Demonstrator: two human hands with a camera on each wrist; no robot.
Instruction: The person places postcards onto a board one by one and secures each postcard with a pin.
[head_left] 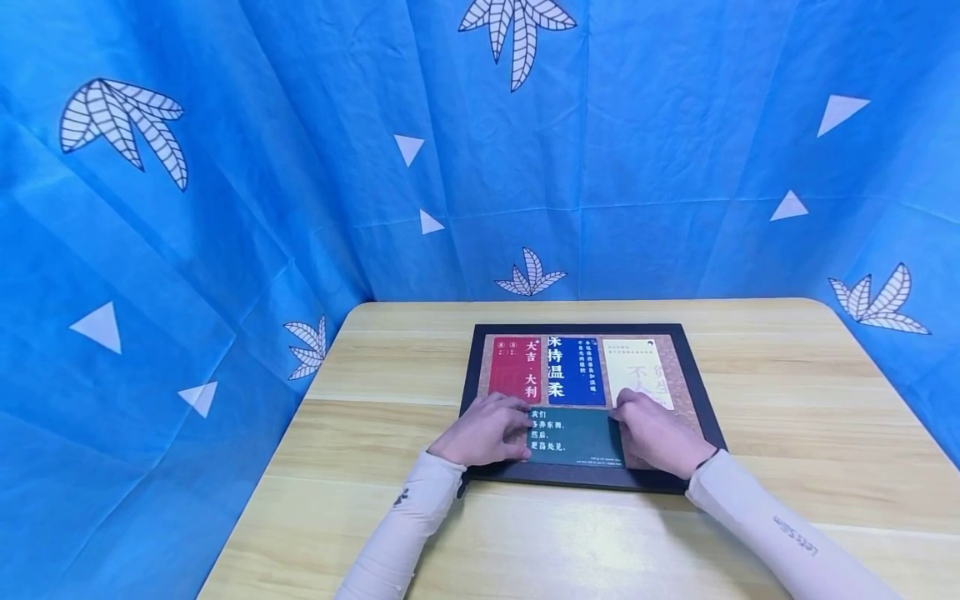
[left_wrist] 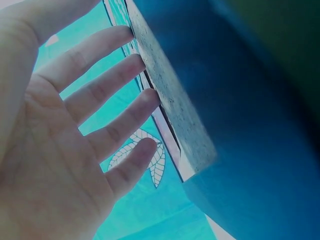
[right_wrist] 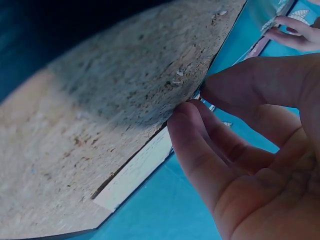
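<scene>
A dark green card (head_left: 577,437) with white writing lies crosswise on the lower part of a black-framed cork board (head_left: 570,476). My left hand (head_left: 489,427) rests its fingertips along the card's left edge; in the left wrist view its fingers (left_wrist: 112,125) are spread and nearly straight. At the card's upper right corner is my right hand (head_left: 662,433). Its thumb and fingers (right_wrist: 197,137) pinch together close against the cork (right_wrist: 115,120), around a small thing mostly hidden by the fingertips; I cannot tell its kind.
Above the green card hang a red card (head_left: 508,371), a blue card (head_left: 581,375) and a cream card (head_left: 626,362), each with a small dark spot near its top edge. The board lies on a light wooden table (head_left: 360,433). Blue patterned cloth (head_left: 637,167) surrounds the table's back and sides.
</scene>
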